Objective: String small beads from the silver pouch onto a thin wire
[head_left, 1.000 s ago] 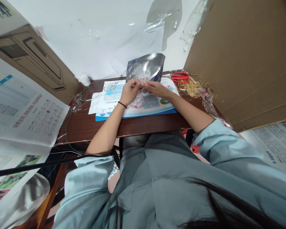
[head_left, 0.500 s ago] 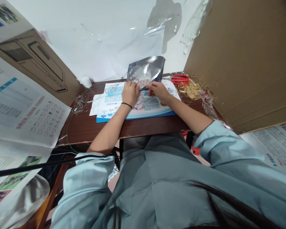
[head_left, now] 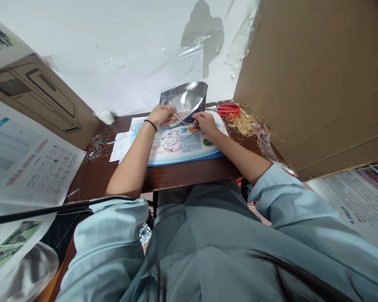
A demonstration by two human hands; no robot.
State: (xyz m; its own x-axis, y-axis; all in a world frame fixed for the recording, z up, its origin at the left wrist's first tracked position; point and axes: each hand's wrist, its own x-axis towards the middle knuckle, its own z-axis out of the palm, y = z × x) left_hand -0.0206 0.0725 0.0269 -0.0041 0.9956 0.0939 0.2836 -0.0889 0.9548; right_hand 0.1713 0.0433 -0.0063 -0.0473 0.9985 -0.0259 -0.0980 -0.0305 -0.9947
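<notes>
An open pouch with a silvery inside stands at the back of the desk, small pinkish and white pieces in its mouth. My left hand is closed at the pouch's left front, with fingertips pressed together near clear plastic; what they hold is too small to name. At the right front edge of the pouch is my right hand, its thumb and forefinger pinched and their contents not readable. Under both hands lies a printed sheet with strands of small red and pink beads on it.
Red-handled scissors lie right of the pouch, beside a heap of gold-coloured sticks and crumpled clear plastic. Tangled thread is at the desk's left. Cardboard walls the right side; a black cord crosses at lower left.
My left hand has moved off the sheet's middle toward the pouch's left side, uncovering the beads. My right hand stays near the pouch's right front. The whole view has shifted slightly.
</notes>
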